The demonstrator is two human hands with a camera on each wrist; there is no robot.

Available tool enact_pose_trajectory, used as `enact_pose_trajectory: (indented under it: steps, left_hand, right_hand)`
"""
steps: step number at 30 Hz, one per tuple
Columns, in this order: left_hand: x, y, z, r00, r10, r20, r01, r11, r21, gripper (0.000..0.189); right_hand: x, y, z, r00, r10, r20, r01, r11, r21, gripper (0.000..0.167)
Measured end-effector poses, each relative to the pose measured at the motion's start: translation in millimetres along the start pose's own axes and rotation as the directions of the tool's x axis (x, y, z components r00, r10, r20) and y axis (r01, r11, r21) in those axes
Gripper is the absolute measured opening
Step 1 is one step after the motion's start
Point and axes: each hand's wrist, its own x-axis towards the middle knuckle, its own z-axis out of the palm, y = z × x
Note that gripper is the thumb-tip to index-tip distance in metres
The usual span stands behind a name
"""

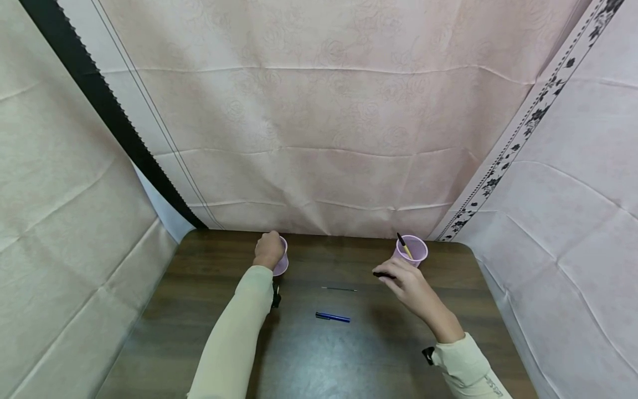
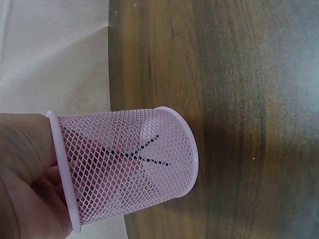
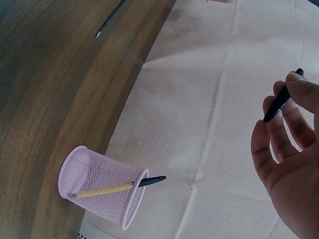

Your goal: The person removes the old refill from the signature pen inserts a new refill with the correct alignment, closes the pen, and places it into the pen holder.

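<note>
Stretches the left arm (image 1: 231, 335) straight toward the far side, with the left hand (image 1: 269, 249) fingers-down, and angles the right arm (image 1: 463, 363) leftward from the near right, pinching with the right hand (image 1: 406, 281) at thumb (image 3: 305, 94) and fingers (image 3: 299, 128).

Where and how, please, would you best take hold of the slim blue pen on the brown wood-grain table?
I'd probably pinch the slim blue pen at mid-barrel from straight above, across its near and far long sides. It lies flat and nearly crosswise on the brown wood-grain table, with bare tabletop along both long sides.
</note>
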Motion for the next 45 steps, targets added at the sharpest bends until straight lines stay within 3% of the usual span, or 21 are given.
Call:
enact_pose_trajectory:
  steps: [14,23,33,45]
  left_hand:
    - [4.0,-2.8,-1.4,1.0,0.005,-0.016,-0.005,1.0,-0.007,0.016]
    - [-2.9,0.6,-9.4,1.0,0.0,0.003,0.0,1.0,-0.02,0.016]
    - [-6.2,2.1,-15.4,0.999,0.036,-0.036,-0.036,0.999,0.004,0.016]
    - [-11.2,7.3,-26.6,0.986,0.102,-0.129,-0.098,0.995,0.036,0.004]
  right_hand:
    - [1.8,0,0,1.0,-0.011,-0.009,0.011,1.0,0.003,0.032]
    - [-1.3,1,0,1.0,-0.008,-0.019,0.007,1.0,-0.019,0.033]
    - [-3.9,1,-2,1.0,0.016,-0.006,-0.016,0.999,-0.036,0.031]
    - [-3.0,1,-4,1.0,0.018,0.002,-0.018,0.999,-0.036,0.032]
